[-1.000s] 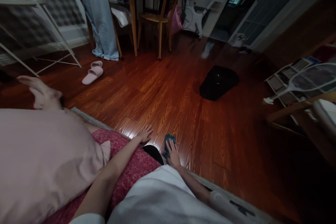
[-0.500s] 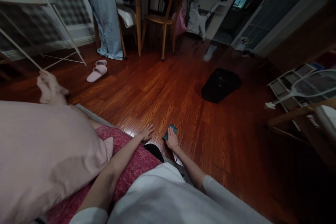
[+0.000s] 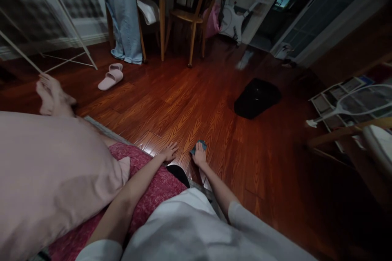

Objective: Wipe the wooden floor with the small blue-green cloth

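A small teal cloth (image 3: 200, 145) is on the reddish-brown wooden floor. Over it lies my right hand (image 3: 200, 155), fingers pressing the cloth to the boards; part of the cloth is hidden below the palm. My left hand (image 3: 169, 152) rests on the floor a short way to the left, fingers spread, holding nothing. Between the two wrists, closer to my body, a dark rounded thing (image 3: 179, 174) shows at the edge of the crimson fabric (image 3: 147, 191); I cannot make out what it is.
A black bin-like object (image 3: 257, 98) lies on the floor to the right. Pink slippers (image 3: 111, 78) sit ahead left, near a wooden chair (image 3: 186, 16) and table. A large pale pink cushion (image 3: 55, 171) covers my lap's left. A racket (image 3: 364, 100) juts in at right.
The view has tilted slightly, so most things sit a little higher. My right hand stays on the cloth, its forearm a little further left. My left hand remains on the floor.
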Tool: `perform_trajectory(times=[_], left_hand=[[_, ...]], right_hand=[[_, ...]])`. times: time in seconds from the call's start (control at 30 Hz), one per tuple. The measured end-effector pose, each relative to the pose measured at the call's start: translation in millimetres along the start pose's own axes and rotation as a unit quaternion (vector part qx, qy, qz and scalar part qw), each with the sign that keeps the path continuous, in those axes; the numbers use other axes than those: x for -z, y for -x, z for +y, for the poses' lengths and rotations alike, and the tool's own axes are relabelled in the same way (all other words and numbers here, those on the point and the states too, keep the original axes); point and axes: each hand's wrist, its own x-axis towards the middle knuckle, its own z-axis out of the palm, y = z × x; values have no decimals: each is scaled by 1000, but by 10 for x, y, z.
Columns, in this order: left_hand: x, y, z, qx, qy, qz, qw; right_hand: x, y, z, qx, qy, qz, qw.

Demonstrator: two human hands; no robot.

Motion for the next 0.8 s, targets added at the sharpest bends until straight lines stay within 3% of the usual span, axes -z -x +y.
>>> perform_trajectory(times=[0.1,0.2,0.3,0.43,0.53,0.63,0.8], left_hand=[[6,0,-6,-7,-12,-2,1000],[8,-5,-4,-7,-13,-6,1000],[-9,-25,-12,-6,-17,-3,1000],[-51,-61,-34,-9,-15,5,1000],[-66,-67,-18,7,-18,0,1000],[-55,-42,22,27,-22,-5,999],[-40,25,53,15,-16,2,1000]], right_hand=[[237,-330,-10,-21,2,2,1000],[285,-300,4,-12,9,-1,1000],[133,76,28,16,20,-13,1000],[-242,727,54,70,17,-26,997],[-402,971,44,74,6,-31,997],[-330,868,27,67,-2,-31,997],[57,187,65,34,9,-28,999]])
